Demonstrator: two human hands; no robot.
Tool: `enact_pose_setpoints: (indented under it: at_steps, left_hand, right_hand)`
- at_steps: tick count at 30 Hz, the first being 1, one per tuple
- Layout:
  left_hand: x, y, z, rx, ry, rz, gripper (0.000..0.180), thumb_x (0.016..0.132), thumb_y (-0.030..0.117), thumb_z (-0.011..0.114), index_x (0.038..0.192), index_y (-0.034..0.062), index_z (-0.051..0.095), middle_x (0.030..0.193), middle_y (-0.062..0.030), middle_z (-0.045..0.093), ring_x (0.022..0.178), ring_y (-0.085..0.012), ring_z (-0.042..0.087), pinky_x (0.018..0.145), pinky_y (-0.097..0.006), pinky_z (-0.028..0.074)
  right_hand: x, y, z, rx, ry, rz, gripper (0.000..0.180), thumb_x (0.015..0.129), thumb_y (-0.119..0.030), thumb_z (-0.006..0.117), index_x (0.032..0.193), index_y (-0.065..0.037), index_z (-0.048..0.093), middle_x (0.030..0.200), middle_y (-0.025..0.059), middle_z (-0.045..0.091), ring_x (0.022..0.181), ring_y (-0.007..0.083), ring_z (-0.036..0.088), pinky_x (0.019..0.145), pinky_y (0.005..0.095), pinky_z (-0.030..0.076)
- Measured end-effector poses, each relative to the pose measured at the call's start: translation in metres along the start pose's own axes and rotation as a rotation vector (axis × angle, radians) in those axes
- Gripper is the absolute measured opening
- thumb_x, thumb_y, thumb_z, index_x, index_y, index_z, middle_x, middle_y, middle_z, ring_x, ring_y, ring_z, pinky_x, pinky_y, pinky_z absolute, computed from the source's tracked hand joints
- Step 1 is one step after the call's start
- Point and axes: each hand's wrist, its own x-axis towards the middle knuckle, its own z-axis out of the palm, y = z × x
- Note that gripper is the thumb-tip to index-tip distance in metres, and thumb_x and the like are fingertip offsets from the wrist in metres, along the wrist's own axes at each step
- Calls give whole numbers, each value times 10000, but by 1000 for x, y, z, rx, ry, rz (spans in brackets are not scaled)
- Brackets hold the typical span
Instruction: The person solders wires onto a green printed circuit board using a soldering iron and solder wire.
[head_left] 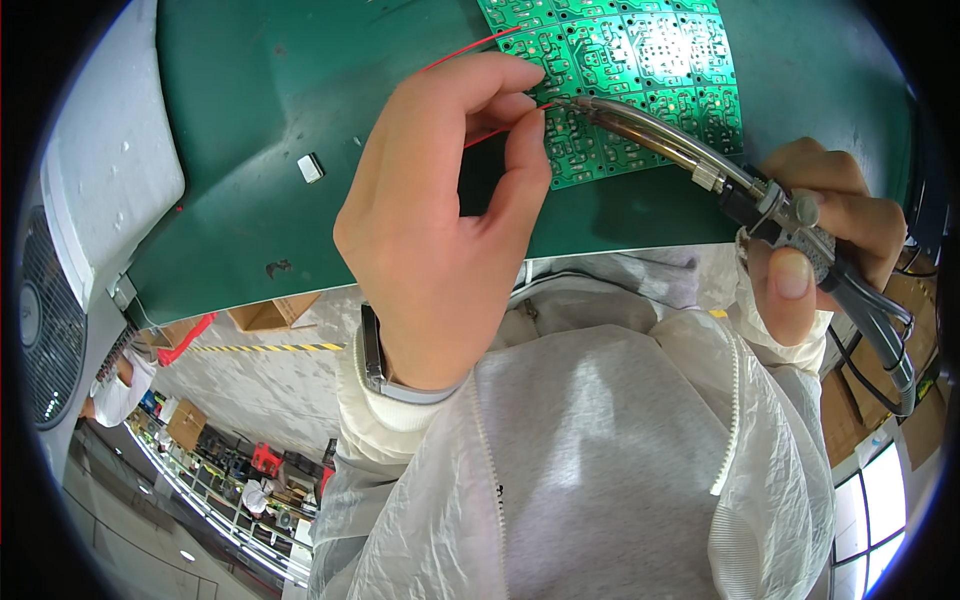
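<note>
A green printed circuit board panel (625,50), divided into repeated small sections, lies on the table at the top. Over its left edge, my left hand (430,210) pinches a thin red wire (483,137) between thumb and fingers, with the wire's end against the board. My right hand (845,215) grips a soldering iron (700,170) fitted with a curved metal tube alongside. The iron's tip meets the board right beside the wire end. Another red wire (475,44) reaches the board's upper left, its other end hidden behind my left hand.
The green tabletop (250,100) carries a small white block (310,168) left of my hand. A pale grey panel (110,150) and a fan (50,310) stand at the left. The iron's black cable (880,350) hangs at the right. People and cartons are beyond the lower left.
</note>
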Motion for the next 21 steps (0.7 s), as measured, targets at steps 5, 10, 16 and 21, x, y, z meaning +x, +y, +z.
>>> enact_pose_setpoints:
  at_steps: [5,10,16,21]
  left_hand:
    - [-2,-2,1,-34,-3,-31,242,698,-102,587,914,-2,545,762,-51,597,698,-88,568,666,-206,454]
    - [-3,-2,-3,-26,-10,-35,234,698,-101,584,906,-2,545,757,-43,594,687,-83,563,657,-201,450]
    - [1,0,0,-45,-14,-49,214,690,-93,594,874,12,559,784,-56,592,700,-105,566,643,-211,453]
    - [-5,0,-12,276,-46,216,259,640,8,675,882,33,585,897,-71,574,782,-188,553,694,-282,428]
  right_hand:
    - [-2,1,-1,3,-19,-17,341,706,-214,631,864,-9,409,624,141,459,485,175,425,441,269,332]
    - [3,9,-4,16,-28,-51,302,694,-215,573,848,-14,410,599,149,466,450,170,425,401,267,335]
    - [7,10,-11,120,165,-22,288,689,-254,507,834,-20,424,604,179,483,427,172,435,389,252,383]
    - [15,18,-1,215,356,-20,330,710,-147,523,966,38,425,670,178,521,495,190,465,396,280,390]
